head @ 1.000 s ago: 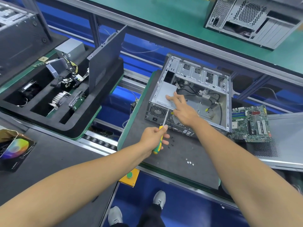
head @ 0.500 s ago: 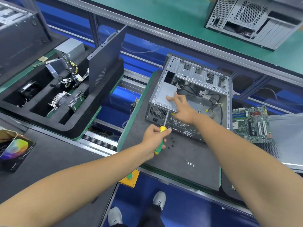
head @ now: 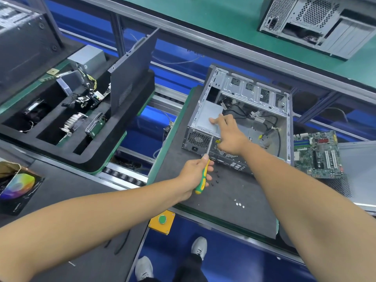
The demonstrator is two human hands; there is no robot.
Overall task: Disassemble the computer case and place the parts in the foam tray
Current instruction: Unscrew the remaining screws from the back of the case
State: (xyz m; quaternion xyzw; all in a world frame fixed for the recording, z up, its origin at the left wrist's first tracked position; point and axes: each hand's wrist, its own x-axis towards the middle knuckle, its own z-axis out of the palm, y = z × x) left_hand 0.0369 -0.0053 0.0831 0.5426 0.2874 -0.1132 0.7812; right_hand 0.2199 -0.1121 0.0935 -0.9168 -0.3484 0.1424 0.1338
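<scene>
Two bare hands worked at an open computer case (head: 240,117) that lay on its side on a dark grey work mat (head: 223,200), the landmark for all positions below. Left hand (head: 193,176) curled round the yellow-and-green handle of a screwdriver (head: 204,169), whose shaft slanted up to the case's rear panel beside the fan grille of the power supply (head: 205,123); the tip's exact seat could not be made out. Right hand (head: 227,135) reached over the rear edge of the case, its fingers extended and pressing flat on the grey top of the power supply, gripping nothing. Small black screws (head: 214,178) and a few silver ones (head: 239,204) lay loose on the mat just in front of the case. A green motherboard (head: 317,155) rested to the right of the case on a perforated metal panel (head: 358,169). Left of the case, across a roller conveyor (head: 124,176) with blue housing, sat the black foam tray (head: 85,159), holding removed parts and an upright dark side panel (head: 132,80). Behind the case, a green-topped bench (head: 203,21) carried a second case (head: 317,23). A yellow box with a green button (head: 162,219) hung below the mat's front edge.
</scene>
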